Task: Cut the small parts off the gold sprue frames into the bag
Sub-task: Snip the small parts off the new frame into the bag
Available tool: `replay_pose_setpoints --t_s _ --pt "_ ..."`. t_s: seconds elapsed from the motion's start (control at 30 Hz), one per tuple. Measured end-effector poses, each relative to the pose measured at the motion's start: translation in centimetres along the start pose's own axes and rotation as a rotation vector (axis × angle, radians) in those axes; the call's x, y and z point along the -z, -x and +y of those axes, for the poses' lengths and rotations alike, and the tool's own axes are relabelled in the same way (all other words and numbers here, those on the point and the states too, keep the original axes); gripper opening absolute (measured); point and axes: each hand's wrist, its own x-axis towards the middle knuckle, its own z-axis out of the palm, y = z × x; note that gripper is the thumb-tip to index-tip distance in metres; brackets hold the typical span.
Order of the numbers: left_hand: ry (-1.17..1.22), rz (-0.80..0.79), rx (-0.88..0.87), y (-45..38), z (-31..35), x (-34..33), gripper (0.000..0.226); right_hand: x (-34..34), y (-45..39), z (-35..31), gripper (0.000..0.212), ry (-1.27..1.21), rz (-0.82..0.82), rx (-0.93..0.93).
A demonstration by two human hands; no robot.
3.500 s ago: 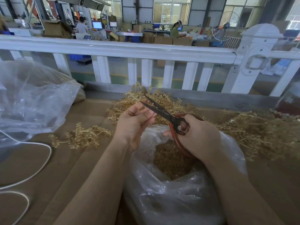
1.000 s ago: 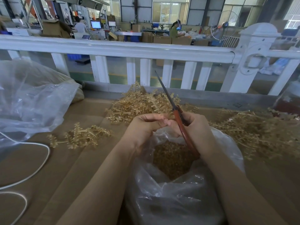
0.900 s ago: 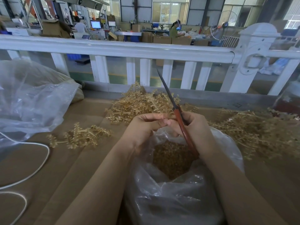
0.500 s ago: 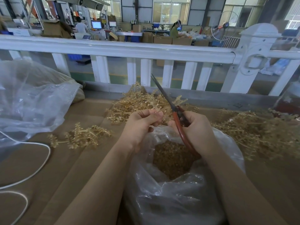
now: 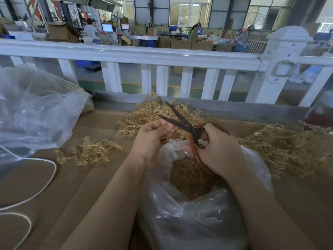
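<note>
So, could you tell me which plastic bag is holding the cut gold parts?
The open bag directly under both hands; the bag at left lies collapsed.

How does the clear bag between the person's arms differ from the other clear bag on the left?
The bag between the arms stands with its mouth open upward, showing loose gold parts inside; the left bag lies slumped on its side. The hands work above the first; nothing touches the left one. Both are clear plastic.

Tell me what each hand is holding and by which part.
Right hand grips the scissors by their red loop handles, blades open. Left hand pinches something at its fingertips; what exactly cannot be told.
</note>
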Motion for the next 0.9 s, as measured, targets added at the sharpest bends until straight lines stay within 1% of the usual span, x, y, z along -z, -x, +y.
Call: replay_pose_setpoints --t_s 0.13,0.23,0.43,0.5,0.57,0.67,0.7,0.73,0.8,0.83,0.9 --pt "0.056 -0.016 0.012 -0.02 -0.05 0.15 0.028 -0.04 -0.09 0.00 0.060 -0.012 -0.022 -0.006" --pt "0.098 -0.016 0.017 0.01 0.01 0.06 0.015 0.14 -0.06 0.01 0.058 -0.019 -0.028 -0.003" --pt "0.138 -0.023 0.017 -0.11 0.14 0.18 0.003 0.47 0.25 -0.61 0.056 0.070 0.077 0.023" --pt "0.136 -0.021 0.013 -0.16 0.06 0.20 0.008 0.51 0.39 -0.65 0.056 0.069 0.116 0.031" --pt "0.131 -0.008 0.014 -0.24 0.00 0.25 0.010 0.44 0.37 -0.55 0.056 0.072 0.121 0.030" --pt "0.131 -0.001 0.013 -0.17 0.10 0.26 0.008 0.24 0.23 -0.26 0.066 0.097 0.102 0.018" --pt "0.122 0.003 0.013 -0.13 0.15 0.26 0.004 0.23 0.21 -0.24 0.070 0.106 0.102 0.016" --pt "0.112 0.007 0.012 -0.05 0.28 0.20 0.005 0.24 0.24 -0.25 0.073 0.116 0.108 0.016" --pt "0.080 0.024 0.005 -0.06 0.35 0.21 0.024 0.39 0.37 -0.37 0.072 0.128 0.124 0.022" --pt "0.072 0.030 -0.003 -0.02 0.43 0.20 0.027 0.49 0.42 -0.44 0.069 0.130 0.124 0.025" --pt "0.079 0.036 -0.022 0.06 0.59 0.16 0.024 0.64 0.47 -0.54 0.066 0.121 0.109 0.026"
